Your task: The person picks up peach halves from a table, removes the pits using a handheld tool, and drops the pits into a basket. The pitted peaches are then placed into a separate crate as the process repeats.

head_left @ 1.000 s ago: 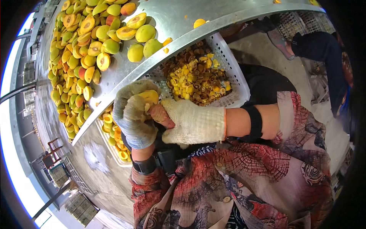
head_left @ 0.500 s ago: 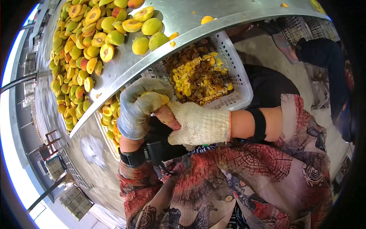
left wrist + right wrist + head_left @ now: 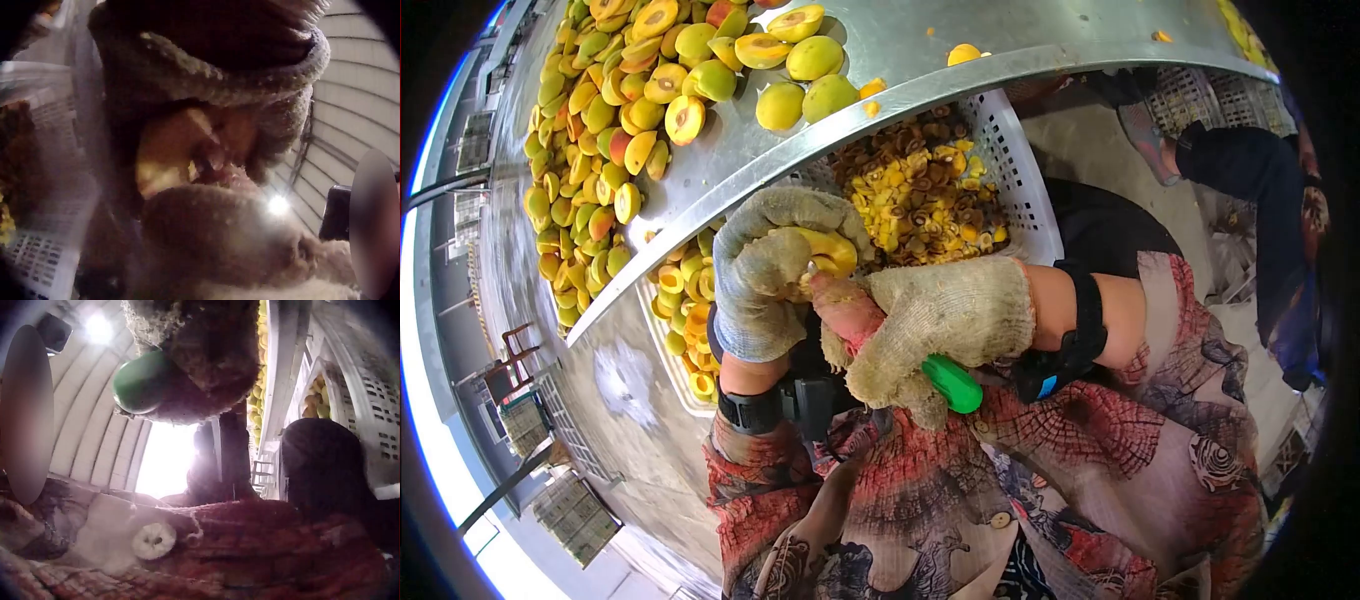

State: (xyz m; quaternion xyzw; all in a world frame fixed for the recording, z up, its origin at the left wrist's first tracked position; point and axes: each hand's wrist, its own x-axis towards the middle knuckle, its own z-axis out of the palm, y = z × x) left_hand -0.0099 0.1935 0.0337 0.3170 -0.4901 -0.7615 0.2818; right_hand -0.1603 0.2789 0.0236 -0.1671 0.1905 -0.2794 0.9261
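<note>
My left hand (image 3: 765, 270), in a worn knit glove, curls its fingers round a yellow-fleshed peach half (image 3: 832, 254). The cut flesh of the half also shows in the left wrist view, within the gloved fingers. My right hand (image 3: 950, 310), gloved too, grips a tool with a rounded green handle (image 3: 953, 384), whose end sticks out below the palm. The tool's working end is hidden. A reddish-wrapped thumb (image 3: 847, 312) of the right hand reaches to the fruit's edge. In the right wrist view, the green handle (image 3: 142, 382) juts out of the glove.
A metal table (image 3: 920, 95) bears a heap of peaches (image 3: 600, 120), many halved. Under its edge stands a white perforated crate (image 3: 1040, 225) with pits and yellow scraps. Another crate (image 3: 700, 408) at the left holds peach halves. A person's leg (image 3: 1240, 170) extends at the right.
The right hand has turned, bringing the green handle into full sight below the palm. More of the peach half's yellow flesh shows in the left hand. Both hands stay close together.
</note>
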